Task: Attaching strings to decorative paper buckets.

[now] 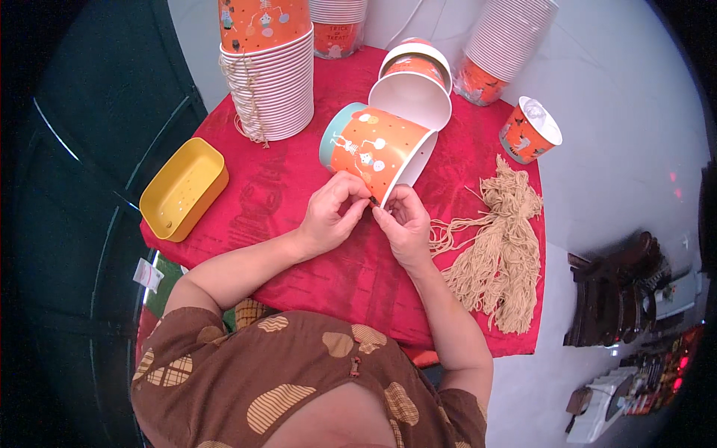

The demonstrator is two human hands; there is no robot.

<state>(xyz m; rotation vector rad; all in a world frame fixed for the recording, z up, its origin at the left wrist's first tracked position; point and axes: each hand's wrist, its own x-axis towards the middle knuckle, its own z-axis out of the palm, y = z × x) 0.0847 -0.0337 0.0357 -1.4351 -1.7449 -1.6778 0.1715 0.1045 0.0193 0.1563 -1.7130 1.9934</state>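
An orange paper bucket [367, 149] with a teal base band and printed skeleton figures is tilted on its side before me. Its white rim faces right and toward me. With thumb and finger closed, my left hand [334, 211] pinches the bucket's side close to the rim. My right hand [404, 226] pinches the rim's near edge from the other side, fingers closed. A small dark spot shows between the two sets of fingertips; whether it is print or a separate piece is too small to tell. To the right of my right hand lies a bundle of beige cord [499, 254], loose strands reaching toward it.
A red cloth [276, 190] covers the table. A tall stack of buckets [270, 89] with cord down its side stands back left, a yellow tray [185, 190] at left. Another bucket [412, 97] lies behind, a small cup [529, 133] at right, and wrapped cup stacks [508, 45] farther back.
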